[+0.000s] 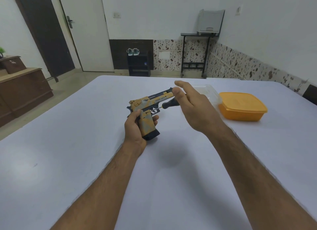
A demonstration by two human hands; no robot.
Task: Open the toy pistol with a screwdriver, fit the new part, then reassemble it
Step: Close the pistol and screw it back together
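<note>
Two bare forearms reach in from the near edge, and at their ends the work happens. The left hand wraps its fingers and thumb round the grip of the toy pistol, holding it upright above the tabletop with the barrel pointing away and to the right. The right hand has its fingers nearly straight and loosely spread, yet the black handle of the screwdriver sits tucked under the thumb and palm; how firmly it is pinched there cannot be told. The slim shaft runs left and down, its tip meeting the frame near the trigger guard, probably at a screw, though the screw head is too small to make out.

The pistol looks like light, stiff moulded plastic, smooth and somewhat slippery, so the wrapped hold on the grip seems the right place: it braces the body against the push of the driver and leaves the side plate bare. Too much pressure could make the tip slip off and scar the paint.

Further out to the right, an orange lidded container stands on the tabletop, with a clear plastic tub just behind it, partly hidden by the right hand.
</note>
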